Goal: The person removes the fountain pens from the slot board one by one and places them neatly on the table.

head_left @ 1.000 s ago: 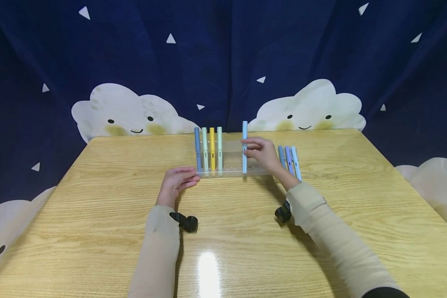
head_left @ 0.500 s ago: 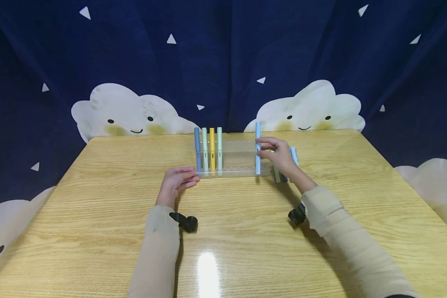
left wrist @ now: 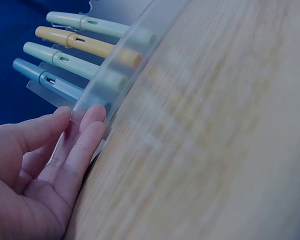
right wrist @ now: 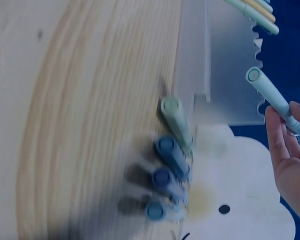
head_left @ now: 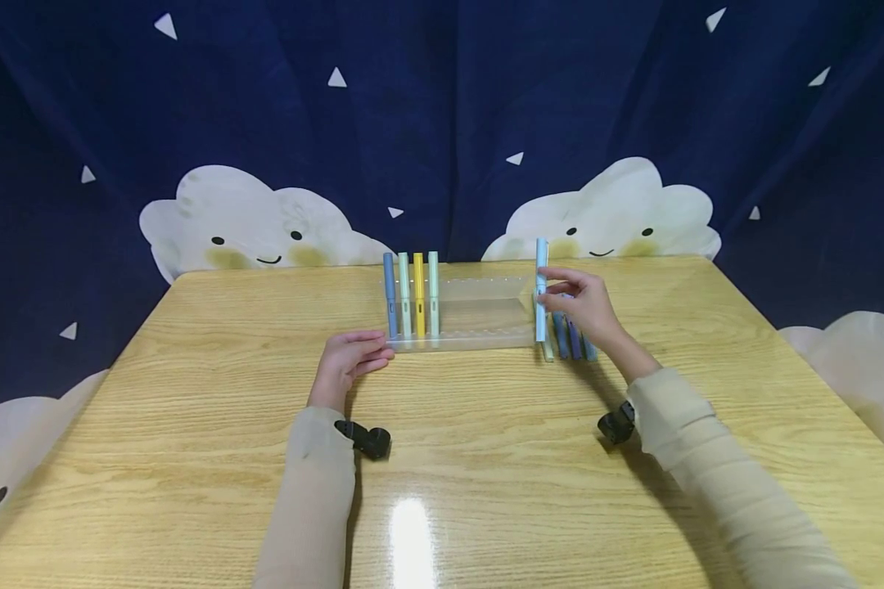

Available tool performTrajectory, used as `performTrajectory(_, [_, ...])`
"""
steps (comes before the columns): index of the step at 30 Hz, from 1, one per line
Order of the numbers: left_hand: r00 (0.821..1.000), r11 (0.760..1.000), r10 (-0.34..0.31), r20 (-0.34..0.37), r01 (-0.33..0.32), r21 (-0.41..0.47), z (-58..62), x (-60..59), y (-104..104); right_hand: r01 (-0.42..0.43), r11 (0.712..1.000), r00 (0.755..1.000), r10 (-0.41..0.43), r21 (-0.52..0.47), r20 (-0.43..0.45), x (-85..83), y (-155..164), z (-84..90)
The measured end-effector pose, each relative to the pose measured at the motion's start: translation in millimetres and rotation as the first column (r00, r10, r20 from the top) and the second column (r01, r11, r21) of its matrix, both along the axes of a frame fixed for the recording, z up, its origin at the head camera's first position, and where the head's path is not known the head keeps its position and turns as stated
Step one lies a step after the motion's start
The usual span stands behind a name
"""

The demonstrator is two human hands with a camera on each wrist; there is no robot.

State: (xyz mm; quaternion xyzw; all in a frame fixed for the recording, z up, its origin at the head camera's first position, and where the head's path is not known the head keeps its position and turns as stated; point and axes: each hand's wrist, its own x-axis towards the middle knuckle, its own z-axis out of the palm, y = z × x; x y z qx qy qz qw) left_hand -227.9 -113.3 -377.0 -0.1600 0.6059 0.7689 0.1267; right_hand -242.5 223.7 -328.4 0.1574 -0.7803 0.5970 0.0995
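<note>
Right hand held a pale blue pen upright just past the right end of the clear rack.

Right hand point(head_left: 585, 304) pinched the pen point(head_left: 541, 288) at mid-barrel between thumb and fingers; long axis vertical, lower end clear of the table point(head_left: 191, 458), as far as the blurred wrist view showed. The pen sat left of the fingers, between them and the rack point(head_left: 479, 315). Four loose pens point(head_left: 569, 337) lay on the table right beneath that hand, one green, three blue. The rack held four pens point(head_left: 412, 294) upright at its left end; the other slots were bare. Left hand point(head_left: 349, 360) lay flat on the table, fingers straight and together, tips touching the rack's left front corner. The right hand was much nearer the loose pens.
</note>
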Motion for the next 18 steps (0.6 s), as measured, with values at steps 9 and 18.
performTrajectory(9, [1.0, 1.0, -0.002, -0.01, 0.002, -0.012, -1.4, 0.1, 0, 0.051, 0.996, 0.999, -0.052, 0.08, 0.013, 2.8, 26, 5.4])
performTrajectory(18, [1.0, 1.0, 0.002, -0.003, -0.002, 0.005, -3.0, -2.1, -1, 0.095, 0.984, 0.989, -0.111, 0.153, 0.101, 1.0, 53, 4.1])
